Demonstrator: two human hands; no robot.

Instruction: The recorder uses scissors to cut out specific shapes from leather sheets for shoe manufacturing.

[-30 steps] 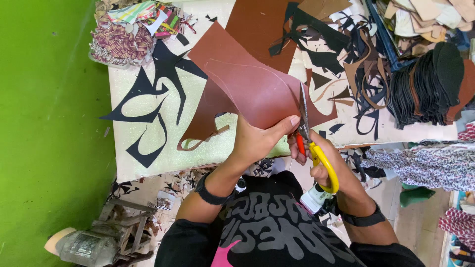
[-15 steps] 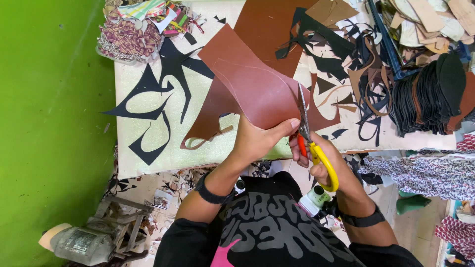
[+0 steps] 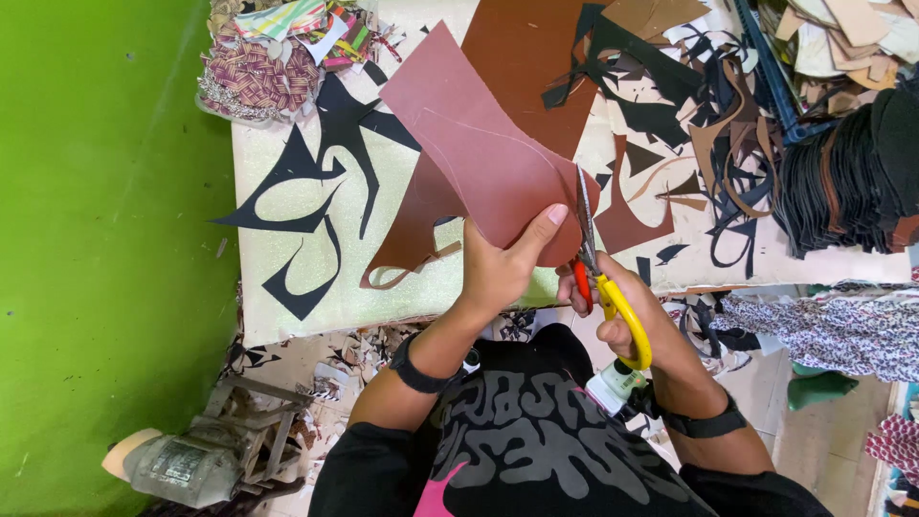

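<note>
Above the near edge of the work table [image 3: 316, 316], a reddish-brown sheet of thin leather-like material [image 3: 469, 144] is held up off the surface, slanting away from the person. A faint curved outline shows on its face. The left hand [image 3: 498, 273] is clamped on the sheet's lower edge, thumb pressed flat against the face and fingers behind. The right hand [image 3: 613, 306] is closed through the loops of a pair of scissors with yellow and orange handles [image 3: 603, 287], whose metal blades stand nearly upright against the sheet's right edge.

Handling judgement: the sheet appears light and flexible but firm enough to hold its shape when unsupported; it bows slightly. A hold close to the blade line, as shown, should limit flexing.

On the table lie black offcuts [image 3: 316, 191], a larger dark brown sheet [image 3: 536, 57] and tangled brown and black strips [image 3: 728, 144]. A pile of patterned scraps [image 3: 258, 67] sits at the far left corner. A stack of dark cut pieces [image 3: 852, 182] rests at the right.
</note>
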